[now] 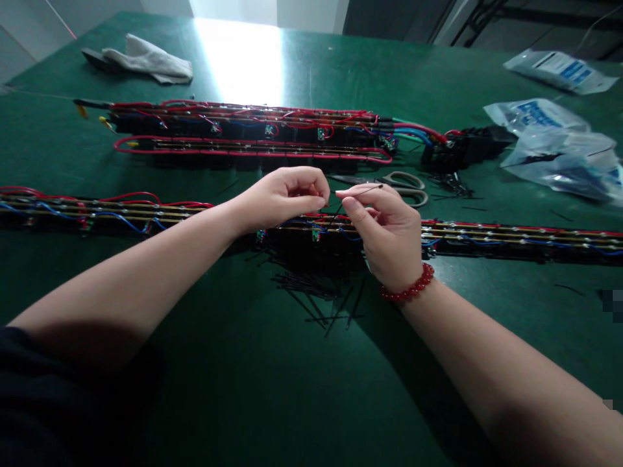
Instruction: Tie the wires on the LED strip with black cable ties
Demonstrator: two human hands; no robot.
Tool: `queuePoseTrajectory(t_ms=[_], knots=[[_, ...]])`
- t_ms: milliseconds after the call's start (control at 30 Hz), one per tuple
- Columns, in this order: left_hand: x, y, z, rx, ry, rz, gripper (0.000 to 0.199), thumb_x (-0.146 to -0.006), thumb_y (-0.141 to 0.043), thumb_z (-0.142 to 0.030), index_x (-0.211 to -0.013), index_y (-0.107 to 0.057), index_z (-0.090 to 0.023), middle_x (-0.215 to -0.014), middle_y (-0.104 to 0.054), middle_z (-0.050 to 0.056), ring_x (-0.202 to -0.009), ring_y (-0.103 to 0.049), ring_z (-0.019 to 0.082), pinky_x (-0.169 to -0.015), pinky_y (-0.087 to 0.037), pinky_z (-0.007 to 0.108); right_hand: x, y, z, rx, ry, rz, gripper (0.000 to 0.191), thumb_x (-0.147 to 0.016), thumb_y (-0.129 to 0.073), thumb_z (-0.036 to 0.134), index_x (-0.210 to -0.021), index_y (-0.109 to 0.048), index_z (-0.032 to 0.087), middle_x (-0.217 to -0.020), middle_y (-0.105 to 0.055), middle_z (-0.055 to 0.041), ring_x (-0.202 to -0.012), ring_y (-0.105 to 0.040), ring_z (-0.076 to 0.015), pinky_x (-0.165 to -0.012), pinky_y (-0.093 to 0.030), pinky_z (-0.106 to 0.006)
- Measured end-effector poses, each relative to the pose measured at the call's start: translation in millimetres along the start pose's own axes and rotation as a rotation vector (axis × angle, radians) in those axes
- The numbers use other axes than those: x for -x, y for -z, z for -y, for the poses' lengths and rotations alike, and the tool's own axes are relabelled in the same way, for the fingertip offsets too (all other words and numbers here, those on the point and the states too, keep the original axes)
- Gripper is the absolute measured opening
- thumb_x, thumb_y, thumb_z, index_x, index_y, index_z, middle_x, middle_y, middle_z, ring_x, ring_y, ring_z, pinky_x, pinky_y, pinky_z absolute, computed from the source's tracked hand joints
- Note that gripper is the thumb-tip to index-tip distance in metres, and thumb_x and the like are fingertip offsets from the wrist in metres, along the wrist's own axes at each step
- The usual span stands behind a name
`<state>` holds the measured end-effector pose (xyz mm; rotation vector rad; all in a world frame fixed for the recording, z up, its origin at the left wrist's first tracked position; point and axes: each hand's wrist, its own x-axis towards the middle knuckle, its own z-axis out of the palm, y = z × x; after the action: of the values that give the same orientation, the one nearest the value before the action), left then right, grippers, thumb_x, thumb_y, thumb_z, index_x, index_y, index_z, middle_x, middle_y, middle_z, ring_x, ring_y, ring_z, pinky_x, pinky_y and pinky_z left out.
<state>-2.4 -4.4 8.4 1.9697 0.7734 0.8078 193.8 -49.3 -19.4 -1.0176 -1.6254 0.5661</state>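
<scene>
Above the middle of a long black strip [511, 235] with brass rods and red and blue wires, my two hands are close together. My right hand [387, 227], with a red bead bracelet at its wrist, pinches a thin black cable tie [366, 191] between thumb and index finger. Just to the left, my left hand [287, 198] is closed with its fingers curled towards the thumb; whatever is at its fingertips is too small to make out. Several loose black cable ties [304, 283] lie in a pile below the hands, at the strip's near side.
Grey-handled scissors [411, 180] lie just behind my right hand. Farther back is a second wired assembly [243, 117] with a black connector block [467, 146]. Plastic bags [559, 146] lie at the right, a whitish glove or cloth [150, 61] at the far left of the green table [219, 389].
</scene>
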Motion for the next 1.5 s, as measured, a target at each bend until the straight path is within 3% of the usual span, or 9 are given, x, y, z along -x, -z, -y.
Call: queuePoseTrajectory(t_ms=[267,367,467,600,733,967,1333,1400,1500], knots=[[0,-3.3,3,-0.123,-0.001,-0.015,0.009,-0.086,-0.055,-0.023,-0.084,-0.061,-0.017,-0.076,-0.057,0.000,-0.069,-0.051,0.009,-0.063,-0.042,0.023,1,-1,1,0.054,0.012,0.033,0.007,-0.089,-0.063,0.024,-0.085,-0.069,0.022,-0.092,-0.066,-0.0013,-0.080,-0.061,-0.0127,-0.057,-0.048,-0.025],[3,0.7,-4,-0.364,0.008,0.032,0.014,-0.088,-0.056,-0.028,-0.096,-0.062,-0.018,-0.090,-0.063,0.003,-0.081,-0.057,0.013,-0.075,-0.046,0.027,2,-2,1,0.080,0.030,0.043,0.010,-0.091,-0.059,0.022,-0.081,-0.063,0.022,-0.089,-0.065,-0.0007,-0.078,-0.060,-0.0124,-0.057,-0.048,-0.025],[11,11.1,-15,-0.748,0.057,0.146,0.041,-0.081,-0.068,-0.045,-0.112,-0.062,-0.020,-0.106,-0.065,0.007,-0.102,-0.059,0.024,-0.088,-0.046,0.034,3,-3,0,0.114,0.060,0.060,0.009,-0.091,-0.058,0.022,-0.082,-0.060,0.022,-0.088,-0.063,-0.0010,-0.076,-0.059,-0.0124,-0.057,-0.049,-0.025],[26,26.3,-25,-1.000,0.213,0.306,0.041,-0.073,-0.073,-0.053,-0.098,-0.066,-0.022,-0.081,-0.064,0.003,-0.076,-0.061,0.020,-0.076,-0.046,0.029,5,-3,0,0.170,0.103,0.067,0.008,-0.092,-0.057,0.021,-0.085,-0.061,0.021,-0.088,-0.063,-0.0017,-0.076,-0.059,-0.0132,-0.060,-0.050,-0.027],[30,32.2,-29,-1.123,0.232,0.370,0.016,-0.071,-0.072,-0.032,-0.078,-0.064,-0.021,-0.068,-0.060,0.001,-0.059,-0.054,0.017,-0.062,-0.040,0.028,6,-4,0,0.202,0.183,0.079,0.009,-0.090,-0.058,0.019,-0.082,-0.060,0.022,-0.090,-0.064,-0.0025,-0.078,-0.059,-0.0145,-0.061,-0.049,-0.029],[23,32.1,-33,-1.142,0.161,0.440,0.007,-0.075,-0.064,-0.025,-0.081,-0.066,-0.021,-0.073,-0.064,0.002,-0.063,-0.058,0.018,-0.066,-0.043,0.029,10,-3,2,0.287,0.297,0.098,0.008,-0.088,-0.057,0.017,-0.086,-0.060,0.024,-0.095,-0.065,-0.0055,-0.092,-0.062,-0.0217,-0.077,-0.051,-0.040],[11,5.0,-22,-0.998,-0.010,0.353,0.038,-0.090,-0.058,-0.034,-0.126,-0.056,-0.020,-0.119,-0.066,0.008,-0.114,-0.060,0.026,-0.095,-0.045,0.035,14,-2,3,0.559,0.639,-0.099,0.013,-0.086,-0.065,0.019,-0.096,-0.061,0.026,-0.109,-0.065,-0.0050,-0.105,-0.060,-0.0255,-0.091,-0.048,-0.046],[14,8.6,-27,-1.036,0.032,0.327,0.044,-0.088,-0.061,-0.037,-0.129,-0.055,-0.022,-0.123,-0.064,0.007,-0.115,-0.060,0.026,-0.095,-0.045,0.034,13,-4,1,0.514,0.649,-0.055,0.013,-0.087,-0.064,0.017,-0.097,-0.060,0.024,-0.106,-0.066,-0.0055,-0.102,-0.062,-0.0237,-0.089,-0.050,-0.043],[19,17.6,-35,-1.178,0.211,0.421,0.029,-0.084,-0.063,-0.039,-0.106,-0.067,-0.020,-0.097,-0.069,0.006,-0.092,-0.065,0.024,-0.083,-0.047,0.032,11,-6,-2,0.399,0.547,0.064,0.008,-0.092,-0.058,0.016,-0.096,-0.060,0.023,-0.098,-0.069,-0.0048,-0.094,-0.064,-0.0196,-0.081,-0.053,-0.037]])
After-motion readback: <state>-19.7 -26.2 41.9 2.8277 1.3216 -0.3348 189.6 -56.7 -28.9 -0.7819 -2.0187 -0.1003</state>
